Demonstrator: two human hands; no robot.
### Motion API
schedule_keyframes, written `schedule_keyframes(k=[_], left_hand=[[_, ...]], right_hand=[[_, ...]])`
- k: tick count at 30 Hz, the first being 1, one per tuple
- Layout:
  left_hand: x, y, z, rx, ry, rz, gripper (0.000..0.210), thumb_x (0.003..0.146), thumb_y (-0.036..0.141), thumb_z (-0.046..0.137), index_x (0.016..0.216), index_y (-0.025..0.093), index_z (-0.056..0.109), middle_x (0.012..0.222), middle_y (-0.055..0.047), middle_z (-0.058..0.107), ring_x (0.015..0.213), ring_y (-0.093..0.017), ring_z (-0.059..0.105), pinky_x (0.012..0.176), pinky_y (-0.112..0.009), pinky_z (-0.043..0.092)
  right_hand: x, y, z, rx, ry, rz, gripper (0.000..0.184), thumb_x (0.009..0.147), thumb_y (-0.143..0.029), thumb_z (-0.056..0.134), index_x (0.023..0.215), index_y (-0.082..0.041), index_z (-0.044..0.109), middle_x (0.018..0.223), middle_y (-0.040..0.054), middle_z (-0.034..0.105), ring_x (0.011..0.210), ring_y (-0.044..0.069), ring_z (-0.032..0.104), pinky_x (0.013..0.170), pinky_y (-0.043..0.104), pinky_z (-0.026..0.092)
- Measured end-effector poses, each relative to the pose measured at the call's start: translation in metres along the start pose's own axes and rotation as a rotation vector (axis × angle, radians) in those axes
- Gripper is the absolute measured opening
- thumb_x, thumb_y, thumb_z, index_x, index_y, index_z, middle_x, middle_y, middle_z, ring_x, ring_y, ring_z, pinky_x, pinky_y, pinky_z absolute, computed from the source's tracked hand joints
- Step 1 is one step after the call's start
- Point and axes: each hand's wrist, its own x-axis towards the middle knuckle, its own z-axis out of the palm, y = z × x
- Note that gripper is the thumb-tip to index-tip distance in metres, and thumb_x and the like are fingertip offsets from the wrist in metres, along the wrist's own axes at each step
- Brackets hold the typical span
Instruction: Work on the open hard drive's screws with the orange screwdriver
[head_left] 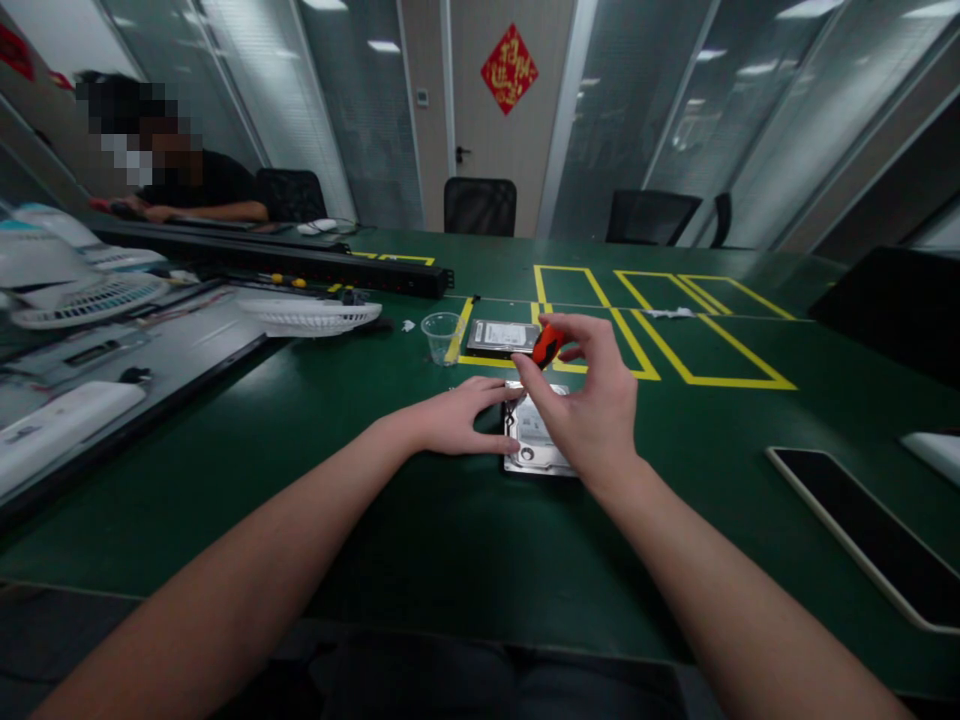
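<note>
1. The fingers of the right hand [600, 405] pinch a red-and-black screwdriver [549, 345] above a silver hard drive [534, 432]; the tool's tip cannot be made out.
2. The left hand [454, 415] reaches in from the side, thumb and forefinger spread wide, their tips on the drive's left part.
3. The drive lies flat on a green desk [420, 540], directly in front of the worker.
4. Just beyond sits a second hard drive [501, 337] with a white label, near yellow tape [750, 382], a clear plastic cup [441, 345] beside it on the left.
5. At right, a pale-rimmed smartphone [862, 535] lies dark-screened.
6. Across the desk at far left, a person in a dark shirt [225, 178] sits, forearm resting on the surface.
</note>
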Motion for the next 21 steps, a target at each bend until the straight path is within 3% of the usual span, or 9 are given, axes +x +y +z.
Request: schedule_keyframes(k=[9,12,15,21], left_hand=[[-0.0015,-0.0035,0.001,0.008,-0.008,-0.007,0.108,0.109,0.094,0.087,0.196,0.037,0.057,0.207,-0.015,0.053,0.195,-0.051,0.044,0.161,-0.077,0.038],[-0.0015,-0.0041,0.0013,0.006,0.001,0.004,0.107,0.109,0.093,0.088,0.195,0.038,0.059,0.206,-0.014,0.054,0.194,-0.05,0.045,0.161,-0.075,0.038],[-0.001,-0.0041,0.0016,0.008,0.007,0.011,0.106,0.109,0.092,0.088,0.195,0.036,0.059,0.205,-0.014,0.055,0.194,-0.05,0.046,0.161,-0.074,0.037],[-0.0011,-0.0035,0.0013,0.012,0.0,0.008,0.106,0.11,0.091,0.088,0.196,0.035,0.059,0.205,-0.015,0.055,0.193,-0.049,0.047,0.161,-0.073,0.038]], right_hand=[[-0.0038,0.0039,0.0034,0.054,-0.008,0.03,0.046,0.115,-0.018,0.078,0.157,-0.034,0.07,0.148,0.0102,0.088,0.119,0.031,0.09,0.101,0.054,0.083],[-0.0023,0.0035,0.0026,0.05,-0.026,0.011,0.041,0.115,-0.019,0.078,0.152,-0.034,0.071,0.155,0.0122,0.084,0.131,0.034,0.088,0.102,0.054,0.085],[0.0,0.0026,0.0019,0.048,-0.017,-0.021,0.039,0.114,-0.017,0.075,0.15,-0.033,0.072,0.15,0.0123,0.082,0.138,0.035,0.086,0.101,0.053,0.085],[-0.0003,0.0024,0.0028,0.026,-0.026,-0.006,0.05,0.108,-0.015,0.074,0.155,-0.032,0.071,0.139,0.0093,0.085,0.123,0.032,0.087,0.101,0.054,0.084]])
